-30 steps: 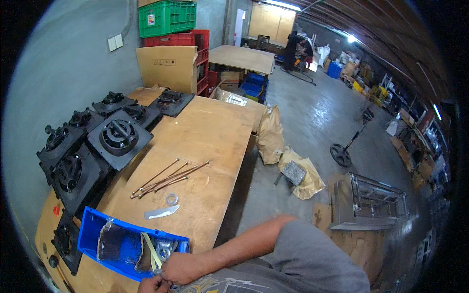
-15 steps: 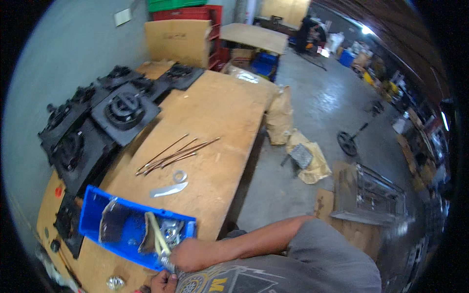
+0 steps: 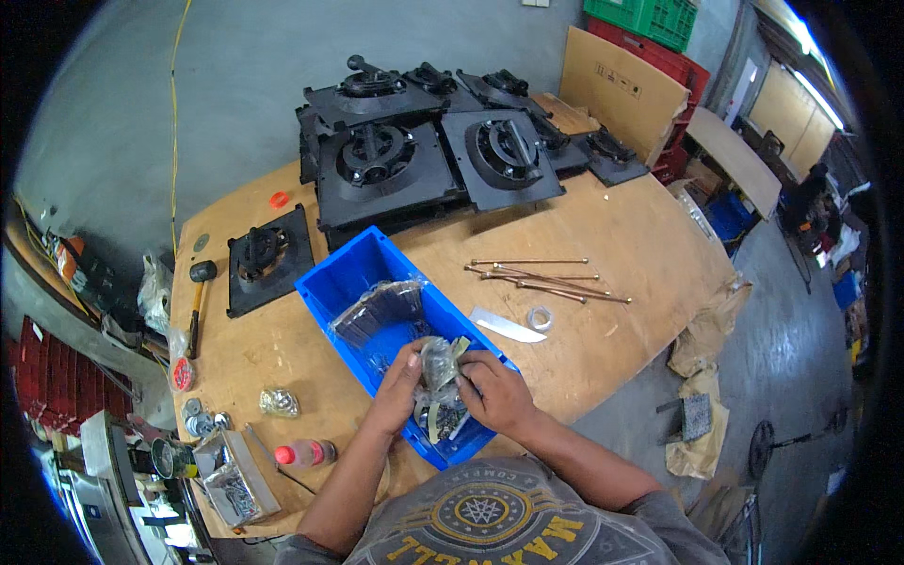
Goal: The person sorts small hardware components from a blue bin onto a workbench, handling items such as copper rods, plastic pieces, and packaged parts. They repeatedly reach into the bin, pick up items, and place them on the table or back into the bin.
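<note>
Over the near half of the blue bin [image 3: 350, 266], a clear bag [image 3: 438, 365] sits between the two hands, above the loose metal parts [image 3: 450, 424] at the bin's near end. The left hand [image 3: 399, 384] holds the bag's left side, its thumb uppermost and its fingers curled in. The right hand [image 3: 497, 394] pinches the right side, near the bag's top, with bent fingers. Both grips are narrow, the plastic bunched between them; what the bag contains is too small to tell. Just beyond the hands, a cardboard divider [image 3: 379, 313] stands across the bin.

Right of the bin, on the table [image 3: 603, 353], lie a blade [image 3: 508, 326], a grey ring [image 3: 548, 323] just beside its edge and a loose bundle of copper rods [image 3: 527, 261]. Black burners [image 3: 504, 158] crowd the far side. Left of the bin are a mallet [image 3: 196, 301], a shiny packet [image 3: 279, 403] and a red-capped bottle [image 3: 309, 454] lying on its side.
</note>
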Demonstrator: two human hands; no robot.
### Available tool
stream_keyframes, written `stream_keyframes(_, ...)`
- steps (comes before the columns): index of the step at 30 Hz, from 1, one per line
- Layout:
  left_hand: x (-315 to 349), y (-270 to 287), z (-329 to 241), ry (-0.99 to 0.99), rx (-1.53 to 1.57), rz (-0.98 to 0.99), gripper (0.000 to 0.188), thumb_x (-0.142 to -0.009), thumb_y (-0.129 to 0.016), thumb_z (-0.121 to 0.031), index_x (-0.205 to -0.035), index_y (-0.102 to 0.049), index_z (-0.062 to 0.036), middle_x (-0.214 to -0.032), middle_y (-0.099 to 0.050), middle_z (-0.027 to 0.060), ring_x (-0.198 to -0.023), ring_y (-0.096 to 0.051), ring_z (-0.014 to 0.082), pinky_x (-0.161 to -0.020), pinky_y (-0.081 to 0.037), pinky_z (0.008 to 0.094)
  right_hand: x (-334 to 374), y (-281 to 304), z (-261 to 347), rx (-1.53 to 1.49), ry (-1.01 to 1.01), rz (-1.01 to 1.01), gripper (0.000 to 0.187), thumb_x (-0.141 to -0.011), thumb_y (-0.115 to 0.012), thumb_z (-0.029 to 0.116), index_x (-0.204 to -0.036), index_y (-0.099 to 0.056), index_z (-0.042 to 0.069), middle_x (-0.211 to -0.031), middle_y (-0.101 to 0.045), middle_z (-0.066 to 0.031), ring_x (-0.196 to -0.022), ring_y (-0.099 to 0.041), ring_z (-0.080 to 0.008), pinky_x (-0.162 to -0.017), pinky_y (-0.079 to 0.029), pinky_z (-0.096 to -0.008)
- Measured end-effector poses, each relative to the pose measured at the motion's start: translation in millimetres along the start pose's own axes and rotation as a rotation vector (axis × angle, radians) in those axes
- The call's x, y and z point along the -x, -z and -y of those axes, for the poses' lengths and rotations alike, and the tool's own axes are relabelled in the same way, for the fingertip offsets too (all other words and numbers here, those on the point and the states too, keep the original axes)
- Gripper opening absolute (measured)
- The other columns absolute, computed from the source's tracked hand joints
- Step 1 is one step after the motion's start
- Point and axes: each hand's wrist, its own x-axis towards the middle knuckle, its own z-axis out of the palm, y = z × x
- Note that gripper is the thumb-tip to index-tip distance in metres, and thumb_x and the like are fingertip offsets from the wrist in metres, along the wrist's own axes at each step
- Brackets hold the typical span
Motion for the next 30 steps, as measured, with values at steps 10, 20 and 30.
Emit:
stream_keyframes(10,-28,9,26,-0.246,-0.247,-0.074,0.041,-0.094,-0.065,-0.029,-0.121,-0.056,0.0007,-0.105,-0.067,0.0108,-0.094,-0.062,0.0166,-0.085,-0.050,0.0313,-3,-20,-10,-0.183,-0.198,-0.024,0.030,-0.082,-0.072,0.013,-0.108,-0.064,-0.001,-0.124,-0.057,-0.0192,-0.104,-0.063,-0.0294,-0.078,-0.053,-0.0349)
stream_keyframes(20,-64,39,-17,-0.393,-0.482,-0.324,0.045,-0.099,-0.053,-0.042,-0.107,-0.065,0.0009,-0.090,-0.067,0.0076,-0.084,-0.060,0.0136,-0.077,-0.049,0.0294,-67,-55,-20,-0.175,-0.148,0.066,0.040,-0.084,-0.070,0.023,-0.119,-0.064,0.004,-0.127,-0.057,-0.0191,-0.115,-0.056,-0.0362,-0.099,-0.046,-0.0404)
stream_keyframes(30,-71,63,-17,-0.189,-0.517,-0.254,0.045,-0.102,-0.048,-0.043,-0.103,-0.068,-0.0026,-0.090,-0.066,0.0047,-0.082,-0.059,0.0133,-0.075,-0.048,0.0289,-75,-75,-44,-0.262,-0.277,0.219,0.037,-0.075,-0.074,0.015,-0.108,-0.065,0.000,-0.113,-0.064,-0.0157,-0.099,-0.064,-0.0318,-0.086,-0.051,-0.0364)
